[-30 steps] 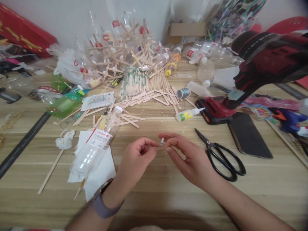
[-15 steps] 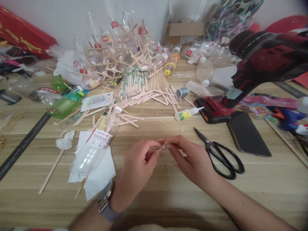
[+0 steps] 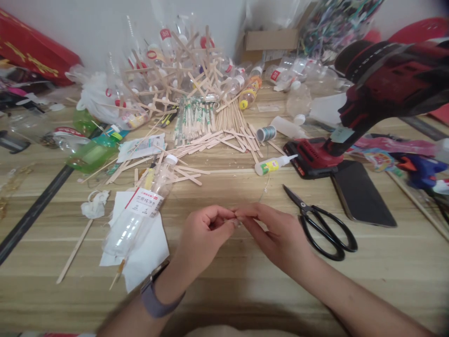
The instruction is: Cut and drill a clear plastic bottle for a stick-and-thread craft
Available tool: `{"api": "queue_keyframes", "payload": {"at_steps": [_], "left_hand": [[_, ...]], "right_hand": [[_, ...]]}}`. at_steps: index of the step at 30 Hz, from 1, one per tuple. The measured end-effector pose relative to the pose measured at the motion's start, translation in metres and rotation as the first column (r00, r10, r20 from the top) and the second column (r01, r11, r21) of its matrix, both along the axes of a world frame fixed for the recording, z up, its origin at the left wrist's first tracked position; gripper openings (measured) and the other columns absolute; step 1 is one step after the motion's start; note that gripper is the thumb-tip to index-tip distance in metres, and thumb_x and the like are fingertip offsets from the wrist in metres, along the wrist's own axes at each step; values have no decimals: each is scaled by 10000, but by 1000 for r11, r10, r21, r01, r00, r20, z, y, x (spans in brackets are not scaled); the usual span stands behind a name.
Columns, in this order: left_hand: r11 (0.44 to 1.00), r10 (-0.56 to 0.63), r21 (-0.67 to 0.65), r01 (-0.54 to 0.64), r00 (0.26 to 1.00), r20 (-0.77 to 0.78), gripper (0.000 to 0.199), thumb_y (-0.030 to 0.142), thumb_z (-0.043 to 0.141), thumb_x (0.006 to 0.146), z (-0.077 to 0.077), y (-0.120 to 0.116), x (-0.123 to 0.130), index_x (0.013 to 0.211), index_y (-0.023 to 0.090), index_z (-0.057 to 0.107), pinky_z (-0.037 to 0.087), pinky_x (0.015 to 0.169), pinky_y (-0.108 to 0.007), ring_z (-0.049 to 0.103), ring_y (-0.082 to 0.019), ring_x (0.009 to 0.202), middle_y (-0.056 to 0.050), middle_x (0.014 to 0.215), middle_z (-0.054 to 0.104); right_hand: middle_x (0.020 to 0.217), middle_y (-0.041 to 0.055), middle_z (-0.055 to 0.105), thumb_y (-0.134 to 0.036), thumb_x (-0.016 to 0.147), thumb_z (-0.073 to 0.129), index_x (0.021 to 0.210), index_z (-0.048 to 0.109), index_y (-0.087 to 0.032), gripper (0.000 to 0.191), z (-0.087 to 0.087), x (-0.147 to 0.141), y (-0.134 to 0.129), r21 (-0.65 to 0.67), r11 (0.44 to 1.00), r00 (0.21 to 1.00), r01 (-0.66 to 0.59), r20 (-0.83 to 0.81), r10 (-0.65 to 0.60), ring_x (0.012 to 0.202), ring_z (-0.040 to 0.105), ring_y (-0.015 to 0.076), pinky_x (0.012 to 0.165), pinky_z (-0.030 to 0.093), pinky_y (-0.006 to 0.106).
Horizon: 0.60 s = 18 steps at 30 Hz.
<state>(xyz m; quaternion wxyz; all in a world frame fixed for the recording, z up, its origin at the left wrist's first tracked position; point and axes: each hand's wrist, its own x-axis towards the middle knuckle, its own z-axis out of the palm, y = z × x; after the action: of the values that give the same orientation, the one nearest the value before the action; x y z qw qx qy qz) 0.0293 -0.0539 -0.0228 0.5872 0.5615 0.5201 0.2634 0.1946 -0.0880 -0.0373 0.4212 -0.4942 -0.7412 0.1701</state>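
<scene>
My left hand (image 3: 206, 231) and my right hand (image 3: 277, 234) meet above the table, thumbs and forefingers pinched together at the tips. A thin pale thread (image 3: 265, 188) runs down from near the glue bottle (image 3: 271, 165) toward my right fingers. A small pale bit of it shows between the fingertips; the rest is covered by them. Just right of my right hand lie black-handled scissors (image 3: 326, 227), blades partly apart. On my left side, a clear water bottle (image 3: 138, 220) rests on white paper (image 3: 154, 255). A thread spool (image 3: 266, 134) lies beyond the glue.
A red and black cordless drill (image 3: 382, 89) stands at right, beside a dark phone (image 3: 365, 194). Wooden sticks (image 3: 210, 142) and plastic bottles (image 3: 168, 44) are heaped at the back. A stick with crumpled tissue (image 3: 79, 250) and a green bottle (image 3: 93, 157) lie left.
My fingertips have drawn closer together and now cover most of the small grey piece that showed between them. My left wrist has turned, so the watch face is less visible.
</scene>
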Motion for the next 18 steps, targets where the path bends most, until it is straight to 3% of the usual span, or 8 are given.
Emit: {"api": "queue_keyframes", "payload": {"at_steps": [5, 12, 18], "left_hand": [[999, -44, -19, 44, 999, 15, 35, 212, 598, 703, -2, 2, -3, 678, 191, 586, 271, 505, -226, 367, -92, 534, 77, 548, 437], [983, -163, -69, 167, 984, 66, 107, 255, 587, 724, 2, 7, -6, 661, 193, 528, 285, 535, -237, 394, -95, 567, 63, 603, 501], [987, -122, -99, 127, 991, 50, 103, 260, 570, 686, 5, 7, -5, 630, 199, 510, 231, 499, -242, 327, -84, 516, 86, 536, 432]], "right_hand": [[952, 20, 758, -70, 902, 529, 931, 602, -238, 185, 2, -1, 1, 6, 998, 998, -66, -21, 66, 847, 718, 131, 718, 535, 204], [910, 24, 736, -85, 873, 545, 865, 603, -230, 156, 8, -1, 2, -96, 989, 990, -117, -94, 108, 820, 701, 128, 718, 525, 205], [966, 49, 750, -105, 867, 576, 820, 636, -214, 133, 8, 1, 6, -210, 961, 964, -181, -229, 132, 854, 704, 148, 756, 526, 243]]}}
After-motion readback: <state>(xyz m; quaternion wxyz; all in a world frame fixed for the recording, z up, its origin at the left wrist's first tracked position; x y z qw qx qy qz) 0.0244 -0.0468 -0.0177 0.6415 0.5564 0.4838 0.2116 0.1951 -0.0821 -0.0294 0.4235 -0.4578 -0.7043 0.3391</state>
